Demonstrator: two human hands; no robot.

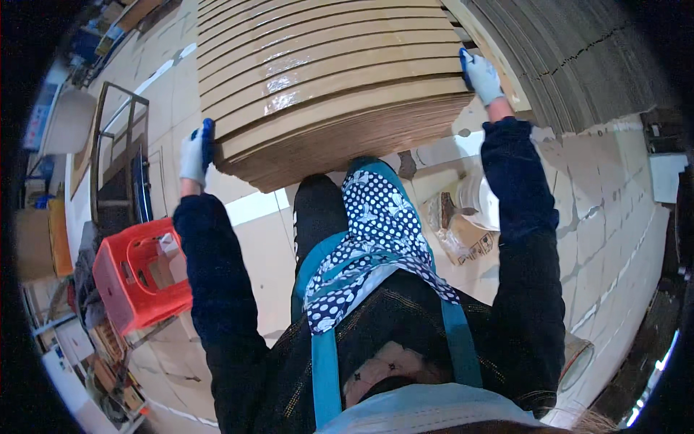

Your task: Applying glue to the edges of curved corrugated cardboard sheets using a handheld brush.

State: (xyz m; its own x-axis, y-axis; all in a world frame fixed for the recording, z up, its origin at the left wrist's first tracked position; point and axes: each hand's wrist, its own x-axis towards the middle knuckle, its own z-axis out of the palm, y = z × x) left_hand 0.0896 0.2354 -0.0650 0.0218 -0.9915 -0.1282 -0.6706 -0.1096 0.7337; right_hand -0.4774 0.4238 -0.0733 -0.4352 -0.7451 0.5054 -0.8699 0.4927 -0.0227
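A tall stack of brown cardboard sheets (329,72) stands in front of me, its top sheets staggered in overlapping strips with a glossy surface. Both my hands wear white gloves with blue-coated fingers. At the near left corner of the stack, my left hand (195,155) grips the edge of the sheets. My right hand (482,77) holds the right edge, slightly farther away from me. The undersides of the sheets hide part of my fingers. My legs and a blue polka-dot apron (379,210) are close against the stack's near side.
Another tall stack of grey-brown board (585,69) rises at the far right. On the floor are a red plastic stool or crate (119,286) at left, a white bucket (478,201) and packaging scraps (463,239) at right. A metal frame (131,170) stands beyond my left arm.
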